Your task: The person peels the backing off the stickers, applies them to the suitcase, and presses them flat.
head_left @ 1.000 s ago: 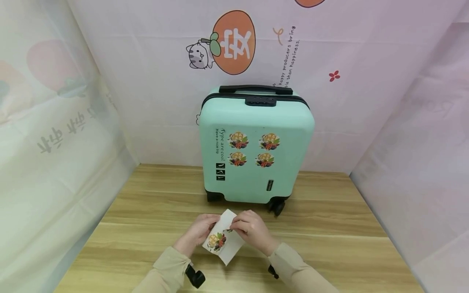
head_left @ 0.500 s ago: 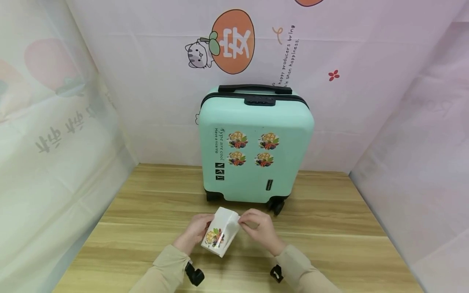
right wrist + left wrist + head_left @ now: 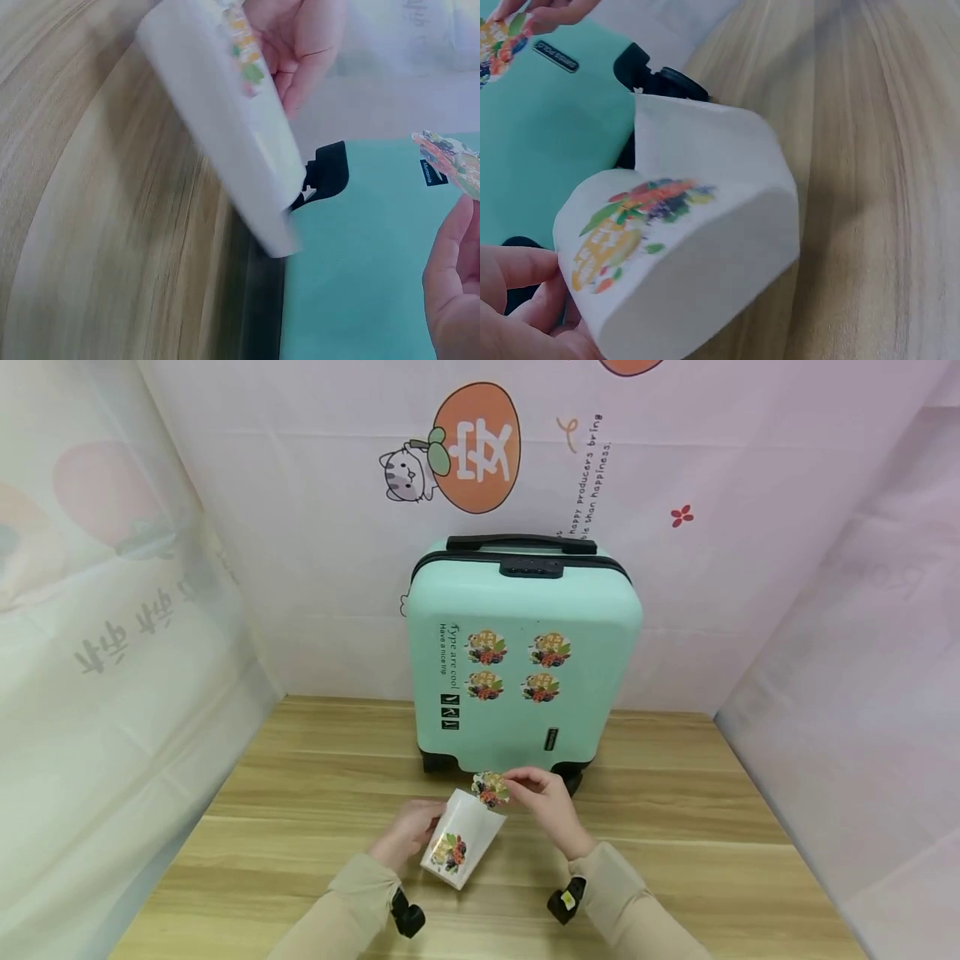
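My left hand (image 3: 408, 832) grips the left edge of a white sticker backing sheet (image 3: 474, 827). One fruit sticker (image 3: 449, 853) remains on the sheet, near its lower end; in the left wrist view the sheet (image 3: 727, 150) curls and bends. Between thumb and fingertips my right hand (image 3: 551, 806) pinches a loose fruit sticker (image 3: 491, 789), held just above the sheet's top edge. Behind the hands a mint-green suitcase (image 3: 517, 602) stands upright, with several matching fruit stickers on its front, among them one at the upper right (image 3: 551, 650).
The suitcase stands on a wood-grain table (image 3: 322, 777), its black wheels (image 3: 440, 762) at the bottom. A printed pale cloth (image 3: 337, 568) hangs behind it, with more cloth at both sides. A black handle (image 3: 521, 543) tops the suitcase.
My right hand has peeled a fruit sticker off the sheet and lifted it up and to the right, clear of the backing. My left hand keeps hold of the sheet, which has tilted.
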A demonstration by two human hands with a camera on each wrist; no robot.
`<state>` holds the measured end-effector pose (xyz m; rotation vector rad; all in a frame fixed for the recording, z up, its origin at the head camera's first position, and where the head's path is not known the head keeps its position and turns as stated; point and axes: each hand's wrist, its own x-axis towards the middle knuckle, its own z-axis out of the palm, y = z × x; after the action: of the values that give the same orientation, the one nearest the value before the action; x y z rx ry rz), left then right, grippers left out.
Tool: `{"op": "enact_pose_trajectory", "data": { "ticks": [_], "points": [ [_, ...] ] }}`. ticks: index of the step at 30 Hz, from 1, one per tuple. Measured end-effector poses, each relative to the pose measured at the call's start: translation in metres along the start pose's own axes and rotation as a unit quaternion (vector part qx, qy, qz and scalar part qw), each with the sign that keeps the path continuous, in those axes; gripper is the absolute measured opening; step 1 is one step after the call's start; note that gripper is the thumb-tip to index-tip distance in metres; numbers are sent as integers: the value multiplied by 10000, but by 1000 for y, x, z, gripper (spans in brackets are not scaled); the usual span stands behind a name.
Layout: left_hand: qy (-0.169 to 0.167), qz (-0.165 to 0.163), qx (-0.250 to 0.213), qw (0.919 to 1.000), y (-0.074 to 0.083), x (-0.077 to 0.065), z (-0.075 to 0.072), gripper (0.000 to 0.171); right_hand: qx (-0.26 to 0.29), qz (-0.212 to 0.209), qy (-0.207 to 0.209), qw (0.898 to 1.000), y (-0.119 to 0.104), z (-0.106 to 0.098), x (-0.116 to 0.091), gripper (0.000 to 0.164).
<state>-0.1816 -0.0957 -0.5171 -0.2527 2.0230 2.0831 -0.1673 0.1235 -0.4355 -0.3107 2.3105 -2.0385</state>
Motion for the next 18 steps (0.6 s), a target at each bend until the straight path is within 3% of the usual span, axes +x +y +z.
{"op": "enact_pose_trajectory", "data": {
  "ticks": [10, 15, 18],
  "points": [
    [178, -208, 377, 9989, 1, -1, 0, 30, 58, 6, -269, 9996, 0, 0, 1, 22],
    [213, 369, 797, 9959, 14, -6, -4, 35, -32, 12, -568, 9984, 0, 0, 1, 24],
    [185, 848, 581, 9945, 30, -11, -4, 34, -137, 19, -609, 9980, -1, 0, 2, 23]
  ]
}}
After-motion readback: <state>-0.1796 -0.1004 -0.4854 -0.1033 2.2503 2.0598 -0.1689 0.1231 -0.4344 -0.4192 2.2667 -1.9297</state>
